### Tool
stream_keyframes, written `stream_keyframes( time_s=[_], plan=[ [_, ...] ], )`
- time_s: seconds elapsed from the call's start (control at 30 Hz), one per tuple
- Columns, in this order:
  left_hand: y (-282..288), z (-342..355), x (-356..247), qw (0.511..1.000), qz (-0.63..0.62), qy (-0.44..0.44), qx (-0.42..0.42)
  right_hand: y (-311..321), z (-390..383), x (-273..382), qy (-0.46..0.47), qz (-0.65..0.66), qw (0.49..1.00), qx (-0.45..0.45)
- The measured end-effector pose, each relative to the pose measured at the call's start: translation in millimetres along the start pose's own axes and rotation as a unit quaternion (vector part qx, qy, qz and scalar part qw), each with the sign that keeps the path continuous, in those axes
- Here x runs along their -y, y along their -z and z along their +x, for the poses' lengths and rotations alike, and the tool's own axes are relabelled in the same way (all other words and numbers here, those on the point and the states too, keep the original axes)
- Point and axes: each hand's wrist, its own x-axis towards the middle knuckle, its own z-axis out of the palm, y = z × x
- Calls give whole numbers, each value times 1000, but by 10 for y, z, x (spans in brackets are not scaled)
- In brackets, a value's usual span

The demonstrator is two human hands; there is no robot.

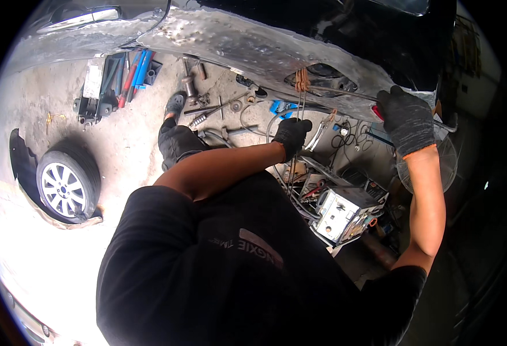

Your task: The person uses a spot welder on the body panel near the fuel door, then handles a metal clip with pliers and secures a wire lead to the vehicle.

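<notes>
Two gloved hands grip: the left hand (pixel 291 138) is clenched round thin strands (pixel 302 106), elbow bent, forearm slanting across the body; the right hand (pixel 406 120) wraps a red handle (pixel 377 112), its forearm reaching forward. Beyond, a slim bar (pixel 345 92) spans from the right hand to coppery loops (pixel 302 79) at the car panel's (pixel 224 40) opening.

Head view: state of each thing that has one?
Left hand: gloved, closed around thin strands
Right hand: gloved, closed on a metal rod
Car panel: partly stripped of paint
Wheel: unmounted, on the floor
Fan: partly hidden; running or stopped, cannot tell
</notes>
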Motion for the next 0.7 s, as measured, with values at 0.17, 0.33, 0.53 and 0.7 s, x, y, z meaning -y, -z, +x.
stream_keyframes(
  time_s=[0.17, 0.33, 0.53, 0.7],
  plan=[
    [19, 75, 52, 998, 26, -45, -40, 123, 213, 58, 47, -22, 995, -84],
    [-12, 25, 112, 994, 69, -61, -50, 375, 226, 312, 23, -34, 998, -54],
    [-8, 81, 170, 994, 67, -69, -42, 384, 342, 249, 6, -49, 999, 3],
    [2, 99, 105, 990, 95, -78, -67, 117, 616, -114, 40, -26, 999, 24]
  ],
)
